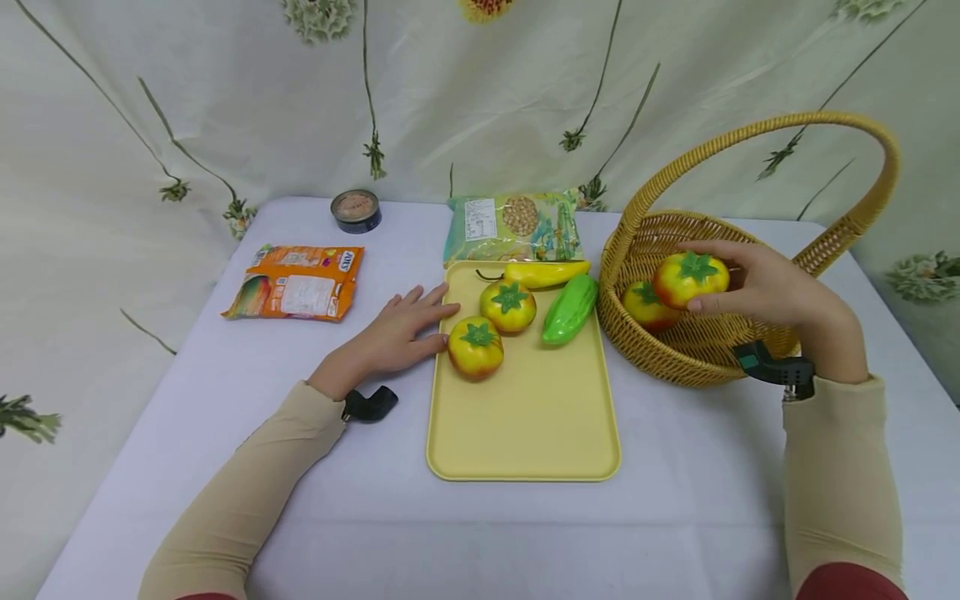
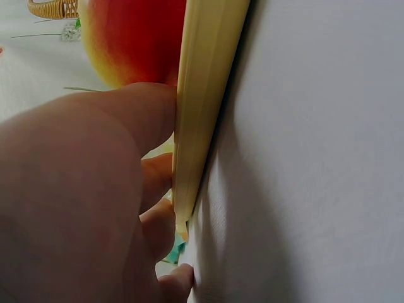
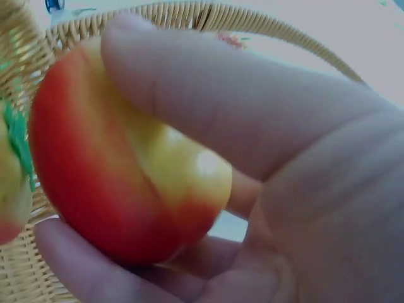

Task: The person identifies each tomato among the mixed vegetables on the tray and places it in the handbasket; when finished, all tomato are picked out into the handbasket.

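My right hand grips a yellow-red toy tomato with a green star-shaped top, thumb on one side and fingers round the other. It is over the wicker basket, where a second tomato lies. In the right wrist view the held tomato shows its red, lobed side. My left hand rests at the left rim of the yellow tray, fingers spread. Its thumb tip is right by the nearer tomato on the tray; another tomato sits just behind.
On the tray's far part lie a yellow chili pepper and a green pepper-like vegetable. Behind it is a bag of beans. An orange snack packet and a small round can are at the left. The basket's tall handle arches up.
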Available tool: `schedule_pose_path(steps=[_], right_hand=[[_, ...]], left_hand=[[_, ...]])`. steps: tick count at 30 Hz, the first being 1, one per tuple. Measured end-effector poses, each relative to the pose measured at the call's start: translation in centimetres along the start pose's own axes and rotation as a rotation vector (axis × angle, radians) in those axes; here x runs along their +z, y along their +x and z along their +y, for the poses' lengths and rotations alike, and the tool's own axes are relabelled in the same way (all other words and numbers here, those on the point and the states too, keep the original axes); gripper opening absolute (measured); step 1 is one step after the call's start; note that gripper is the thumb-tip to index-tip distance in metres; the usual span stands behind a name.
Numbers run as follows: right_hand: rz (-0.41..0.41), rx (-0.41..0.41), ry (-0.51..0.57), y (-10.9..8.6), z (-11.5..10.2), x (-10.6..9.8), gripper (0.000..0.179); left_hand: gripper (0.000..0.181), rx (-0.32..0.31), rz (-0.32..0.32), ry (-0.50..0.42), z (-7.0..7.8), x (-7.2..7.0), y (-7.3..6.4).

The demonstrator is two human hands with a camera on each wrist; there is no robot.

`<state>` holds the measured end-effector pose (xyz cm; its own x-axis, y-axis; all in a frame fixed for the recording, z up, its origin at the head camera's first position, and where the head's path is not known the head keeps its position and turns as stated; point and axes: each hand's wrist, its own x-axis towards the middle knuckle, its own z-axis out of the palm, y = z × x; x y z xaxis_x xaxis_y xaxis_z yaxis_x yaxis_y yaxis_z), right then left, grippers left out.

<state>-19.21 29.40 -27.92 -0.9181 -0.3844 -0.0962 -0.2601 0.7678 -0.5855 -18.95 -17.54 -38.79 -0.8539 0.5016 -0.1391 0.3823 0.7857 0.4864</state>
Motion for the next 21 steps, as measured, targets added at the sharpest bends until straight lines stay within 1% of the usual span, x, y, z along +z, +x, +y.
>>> schedule_pose_path(steps=[6,9,14,17,21], right_hand=[[0.016,0.114,-0.049,0.8,1.2,-0.2,0.077],[0.012,0.157,-0.033,1.0,1.8,-0.3,0.081],[0.008,0.232,0.025,1.3,2.6,-0.2,0.085],[0.009,0.248,0.043,1.4,3.1,-0.2,0.085],[0.012,0.254,0.034,1.7,3.5,-0.1,0.083]], left_hand=[[0.058,0.003,0.009,-0.002,-0.1,0.0,-0.1],[0.058,0.003,0.01,-0.002,-0.1,0.1,0.0],[0.058,0.004,0.009,0.0,-0.2,0.1,0.1],[0.058,0.001,0.008,-0.002,-0.2,0.1,0.1],[0.057,0.0,0.008,-0.01,-0.2,0.0,0.0]])
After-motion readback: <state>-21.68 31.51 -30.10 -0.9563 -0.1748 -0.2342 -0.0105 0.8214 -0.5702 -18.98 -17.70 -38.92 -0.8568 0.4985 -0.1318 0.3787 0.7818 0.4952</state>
